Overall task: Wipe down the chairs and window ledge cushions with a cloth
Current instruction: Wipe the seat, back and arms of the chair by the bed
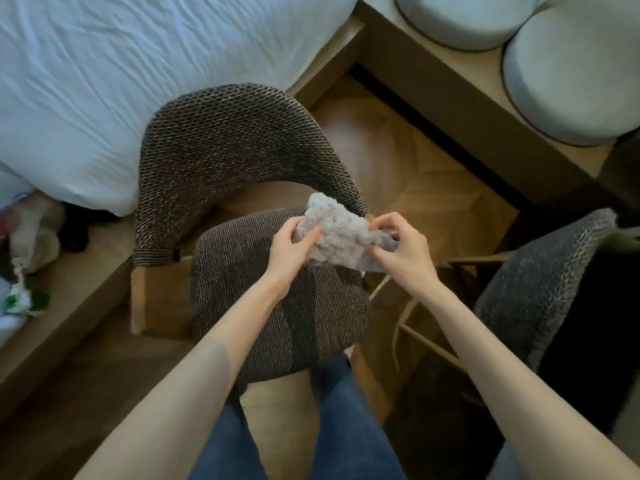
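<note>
1. Both bare forearms reached forward and down over the woven chair (277, 299).
2. The left hand (289, 245) curled round the left side of the crumpled grey cloth (337, 233).
3. The right hand (403, 245) pinched its right edge.
4. The cloth hung above the seat's far edge, below the curved backrest (225, 140).

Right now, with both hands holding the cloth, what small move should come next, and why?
Probably lower the cloth onto the chair seat and start wiping. The left hand and right hand grip it crumpled in the air above the chair, apparently touching no surface yet.
</note>
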A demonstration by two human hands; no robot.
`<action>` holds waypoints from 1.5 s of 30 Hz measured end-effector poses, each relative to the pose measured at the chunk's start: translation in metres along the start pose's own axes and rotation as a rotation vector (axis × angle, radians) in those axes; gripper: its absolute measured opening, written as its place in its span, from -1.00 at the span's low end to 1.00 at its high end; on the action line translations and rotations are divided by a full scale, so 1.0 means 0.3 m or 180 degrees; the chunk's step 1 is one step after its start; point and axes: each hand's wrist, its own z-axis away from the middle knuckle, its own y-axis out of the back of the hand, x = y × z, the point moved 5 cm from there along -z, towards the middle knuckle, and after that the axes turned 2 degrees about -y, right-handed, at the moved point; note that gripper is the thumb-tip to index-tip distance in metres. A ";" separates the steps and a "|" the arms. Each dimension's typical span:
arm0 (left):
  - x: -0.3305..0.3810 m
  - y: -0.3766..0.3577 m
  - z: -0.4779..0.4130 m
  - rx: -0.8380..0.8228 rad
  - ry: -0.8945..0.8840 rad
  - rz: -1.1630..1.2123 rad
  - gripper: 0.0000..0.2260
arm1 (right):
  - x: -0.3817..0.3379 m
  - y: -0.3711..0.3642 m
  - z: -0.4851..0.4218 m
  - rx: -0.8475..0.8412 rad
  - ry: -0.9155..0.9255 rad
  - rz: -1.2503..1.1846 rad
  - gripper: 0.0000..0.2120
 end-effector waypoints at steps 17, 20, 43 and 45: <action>-0.068 -0.257 -0.443 0.0432 -0.1099 -0.2097 -0.51 | 0.262 -0.065 -0.508 0.0202 -0.0041 -0.0074 -0.78; -0.110 -0.280 -0.458 0.0355 -0.1189 -0.2094 -0.58 | 0.328 -0.102 -0.481 0.0074 -0.0334 -0.0247 -0.76; -0.295 -0.414 -0.061 -0.0078 -0.0644 -0.2222 -0.57 | 0.395 0.025 -0.060 0.0059 -0.0110 -0.0162 -0.81; -0.256 -0.370 -0.064 -0.0026 -0.0795 -0.2167 -0.54 | 0.333 0.025 -0.070 -0.0090 0.0180 -0.0390 -0.81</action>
